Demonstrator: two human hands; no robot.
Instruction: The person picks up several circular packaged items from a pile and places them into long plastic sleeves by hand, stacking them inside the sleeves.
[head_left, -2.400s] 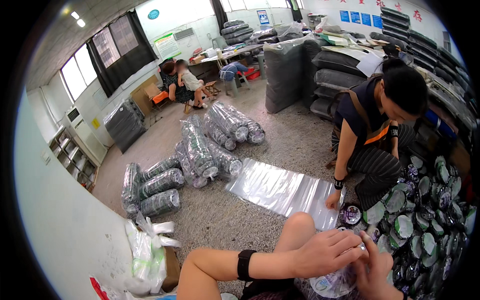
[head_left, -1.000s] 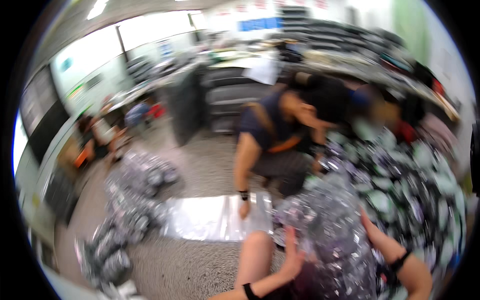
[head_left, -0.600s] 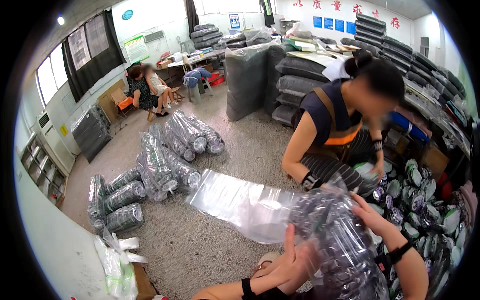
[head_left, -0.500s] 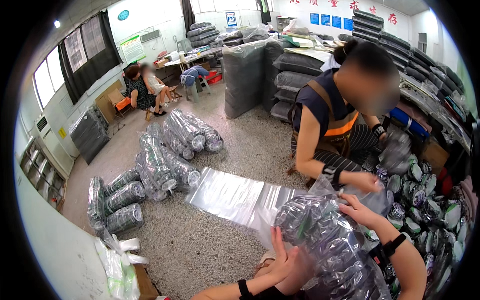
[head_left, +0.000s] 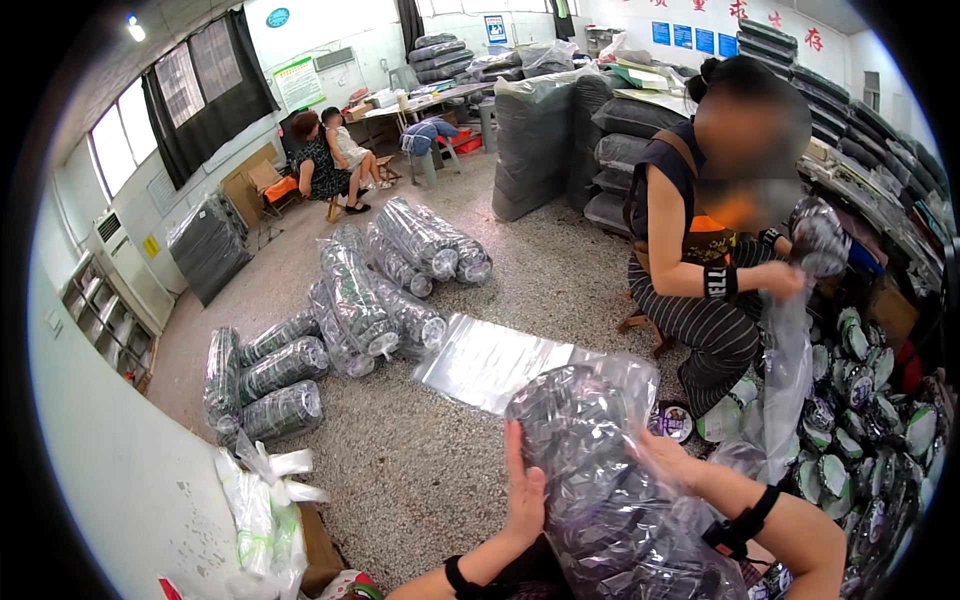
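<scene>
plainly, a long, filled clear plastic bag (head_left: 625, 490) leaned upright before the person, packed with dark, shiny bundles and set between their two hands. the left hand (head_left: 525, 500) lay along its left side, its fingers (head_left: 514, 450) straight, pointing upward and pressed to the plastic, not closed around it. the right hand (head_left: 670, 460) was against the other side, toward the upper part; its fingertips were partly lost against the plastic, so how far they were bent could not be told. dark bands circled both forearms.

beyond the bag's top, a flat sheet of clear plastic (head_left: 500, 365) lay on the speckled floor (head_left: 430, 480), and past its left end more filled bags (head_left: 350, 300) lay heaped on their sides. at the right, a co-worker (head_left: 665, 195) in striped trousers sat low, with a dark round bundle (head_left: 820, 240) held up and a loose clear bag (head_left: 787, 355) hanging below one hand. a large pile of dark, green and white bundles (head_left: 865, 430) spread beside them. a white plastic bundle (head_left: 262, 500) rested near the wall at the left.
</scene>
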